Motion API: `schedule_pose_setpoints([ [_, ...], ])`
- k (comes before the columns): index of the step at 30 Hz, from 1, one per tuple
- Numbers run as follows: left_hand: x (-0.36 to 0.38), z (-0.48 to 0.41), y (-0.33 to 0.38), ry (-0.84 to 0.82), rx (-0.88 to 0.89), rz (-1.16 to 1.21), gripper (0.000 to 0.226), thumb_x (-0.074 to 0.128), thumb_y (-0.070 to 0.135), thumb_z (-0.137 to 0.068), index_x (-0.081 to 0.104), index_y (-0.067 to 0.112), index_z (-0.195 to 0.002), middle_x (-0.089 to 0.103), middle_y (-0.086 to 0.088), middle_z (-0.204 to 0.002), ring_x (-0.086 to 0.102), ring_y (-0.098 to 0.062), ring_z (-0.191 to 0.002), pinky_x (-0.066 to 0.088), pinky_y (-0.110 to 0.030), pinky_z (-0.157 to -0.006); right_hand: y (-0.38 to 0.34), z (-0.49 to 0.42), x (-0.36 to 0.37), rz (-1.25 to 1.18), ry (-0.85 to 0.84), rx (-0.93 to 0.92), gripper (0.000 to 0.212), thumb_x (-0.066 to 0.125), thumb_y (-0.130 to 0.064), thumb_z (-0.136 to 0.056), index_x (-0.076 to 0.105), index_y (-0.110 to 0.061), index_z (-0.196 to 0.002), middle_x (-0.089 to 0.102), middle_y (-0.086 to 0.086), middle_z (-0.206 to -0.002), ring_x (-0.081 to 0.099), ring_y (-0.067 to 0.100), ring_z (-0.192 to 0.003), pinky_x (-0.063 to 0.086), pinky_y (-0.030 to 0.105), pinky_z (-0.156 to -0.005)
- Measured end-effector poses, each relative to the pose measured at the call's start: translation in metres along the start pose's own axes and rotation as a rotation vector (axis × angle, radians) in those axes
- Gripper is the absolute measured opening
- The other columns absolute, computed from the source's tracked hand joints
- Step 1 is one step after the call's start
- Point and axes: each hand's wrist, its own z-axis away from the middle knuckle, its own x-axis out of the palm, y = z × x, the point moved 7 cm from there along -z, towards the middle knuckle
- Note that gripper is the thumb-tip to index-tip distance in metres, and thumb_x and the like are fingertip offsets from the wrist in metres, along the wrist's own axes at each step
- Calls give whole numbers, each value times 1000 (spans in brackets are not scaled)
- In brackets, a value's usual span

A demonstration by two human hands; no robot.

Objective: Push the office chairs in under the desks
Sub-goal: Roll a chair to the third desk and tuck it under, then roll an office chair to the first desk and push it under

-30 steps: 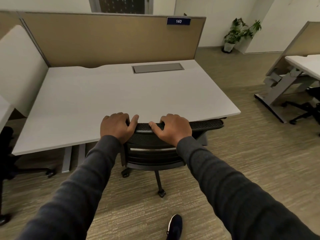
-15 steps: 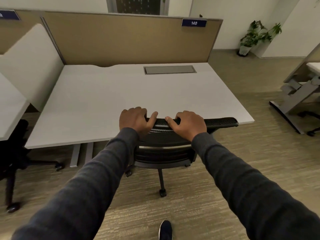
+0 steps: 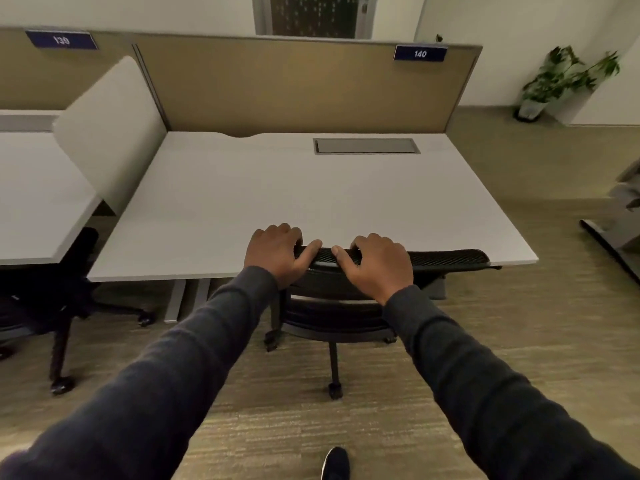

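A black mesh-backed office chair (image 3: 446, 259) stands at the front edge of the white desk (image 3: 277, 199) labelled 140. Its seat is hidden under the desktop, and its backrest top touches the desk's edge. My left hand (image 3: 277, 252) grips the left part of the backrest's top rim. My right hand (image 3: 379, 265) grips the same rim a little to the right. One chair leg with a castor (image 3: 334, 389) sticks out toward me on the carpet.
A second black chair (image 3: 59, 306) sits partly out from the neighbouring desk (image 3: 34, 202) labelled 139 at left. A tan partition (image 3: 294, 84) backs both desks. A potted plant (image 3: 561, 81) stands far right, another desk's base (image 3: 616, 244) at the right edge. My shoe (image 3: 335, 463) is below.
The view has swung to the left, bringing desk 139 and its chair further into sight. Both hands stay on the backrest, and the chair stays against the desk edge.
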Motion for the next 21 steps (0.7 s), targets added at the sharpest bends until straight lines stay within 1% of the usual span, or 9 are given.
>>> schedule_pose_setpoints([
  [2,-1,0,-1,-10,18,29,60,27,67,-91,63,20,-104,61,-1,-102,54,-23,-97,37,-39,-85,-10,1,1,4,-5,-9,69,27,-74,-93,68,-19,-101,63,-1,-87,58,21,-78,43,37,-71],
  [3,-3,0,-1,-11,25,51,59,29,65,-92,62,19,-109,61,-2,-107,53,-23,-101,37,-40,-88,-17,2,1,-9,0,-13,67,29,-72,-95,68,-19,-109,66,1,-94,60,23,-85,45,39,-75],
  [5,-11,2,-5,5,34,87,61,29,64,-91,61,18,-114,60,-4,-112,52,-25,-105,37,-40,-91,-33,3,-1,-47,21,-21,64,34,-67,-96,64,-17,-123,68,4,-111,62,25,-100,47,43,-85],
  [8,-25,13,-25,48,24,111,61,28,61,-92,61,17,-118,58,-6,-115,51,-26,-107,37,-41,-92,-69,6,-3,-85,47,-60,60,40,-61,-98,57,-16,-133,64,6,-124,59,26,-111,46,45,-93],
  [11,-34,34,-63,68,-4,102,61,26,59,-93,59,16,-121,57,-7,-116,51,-27,-107,37,-42,-91,-113,12,-4,-112,74,-94,60,42,-60,-98,55,-16,-136,62,5,-129,55,24,-121,43,44,-102],
  [14,-41,62,-105,52,-4,54,61,26,58,-92,57,16,-124,55,-8,-118,49,-28,-108,36,-42,-92,-162,23,1,-102,78,-94,61,39,-63,-98,54,-17,-136,60,4,-131,53,23,-124,40,45,-105],
  [16,-45,84,-134,29,12,42,61,27,58,-92,54,16,-128,53,-8,-122,47,-28,-112,34,-43,-95,-195,35,8,-88,79,-74,64,36,-65,-97,55,-17,-135,59,4,-132,51,23,-126,40,46,-106],
  [18,-51,108,-164,24,30,40,61,28,59,-93,52,16,-130,53,-9,-124,47,-28,-113,34,-43,-96,-229,49,15,-83,84,-40,71,31,-68,-96,55,-14,-136,56,7,-136,48,26,-131,38,49,-108],
  [21,-61,142,-213,-9,46,18,60,30,61,-95,50,17,-131,52,-9,-125,47,-28,-113,34,-44,-97,-280,66,27,-106,47,0,77,29,-70,-94,53,-12,-139,55,10,-140,46,28,-135,36,50,-110],
])
